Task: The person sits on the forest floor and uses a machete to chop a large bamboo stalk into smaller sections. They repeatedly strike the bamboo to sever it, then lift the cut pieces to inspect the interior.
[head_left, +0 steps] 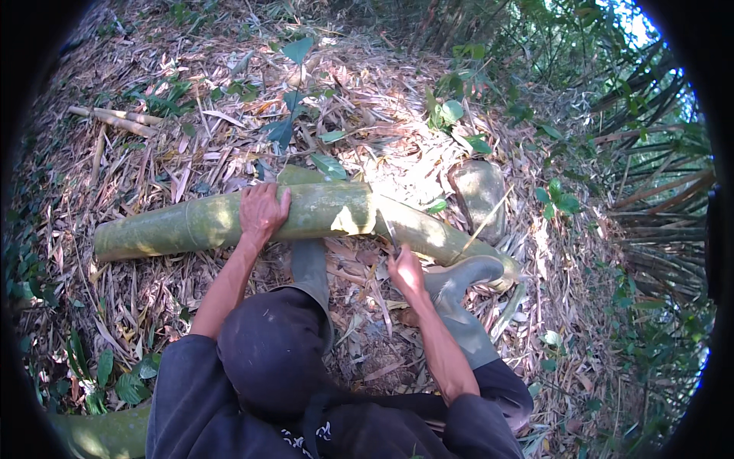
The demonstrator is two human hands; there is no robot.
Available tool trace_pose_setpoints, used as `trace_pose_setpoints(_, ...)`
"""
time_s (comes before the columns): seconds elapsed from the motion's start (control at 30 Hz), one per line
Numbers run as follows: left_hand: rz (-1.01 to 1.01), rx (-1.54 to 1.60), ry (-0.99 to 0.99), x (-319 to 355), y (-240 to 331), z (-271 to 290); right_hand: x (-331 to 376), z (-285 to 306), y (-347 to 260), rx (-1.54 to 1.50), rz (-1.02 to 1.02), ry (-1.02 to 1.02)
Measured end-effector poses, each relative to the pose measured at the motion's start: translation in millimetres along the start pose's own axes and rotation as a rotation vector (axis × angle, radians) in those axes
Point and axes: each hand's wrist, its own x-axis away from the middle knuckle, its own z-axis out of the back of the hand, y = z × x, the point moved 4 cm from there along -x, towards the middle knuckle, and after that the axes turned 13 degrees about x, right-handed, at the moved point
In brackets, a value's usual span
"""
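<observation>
A thick green bamboo culm (229, 222) is seen lying across a slope of dry leaf litter (153, 161), and everything else is placed from it. On its top face, about mid-length, the left hand (262, 213) is pressed, fingers spread a little and curled over the far curve, so the culm is steadied but not truly clamped. At its right part a knife blade (388, 226) is laid against the skin, with the right hand (405, 269) closed tight round the handle just below the culm (handle itself hidden, so blade kind cannot be told beyond long and narrow). Under the culm's right end a grey-green rubber boot (459, 283) is set, and a second boot (310, 268) is planted below its middle. The main risk is judged to be a glancing cut: the culm surface is round and smooth, so the blade could be deflected toward the near boot or along the culm toward the left hand. The culm could also be rolled downhill on loose litter, since only a palm is holding it. Footing could be lost on dry leaves. A cut stump (478, 195) just beyond the culm's right end and thin stems (657, 191) further right could snag a swing. Sun patches on the culm may hide the cut line.
</observation>
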Motion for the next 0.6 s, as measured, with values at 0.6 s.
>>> trace_pose_setpoints(0.6,0.014,-0.033,0.026,-3.5,5.8,18.9,15.1,0.5,6.1,-0.104,-0.055,0.003)
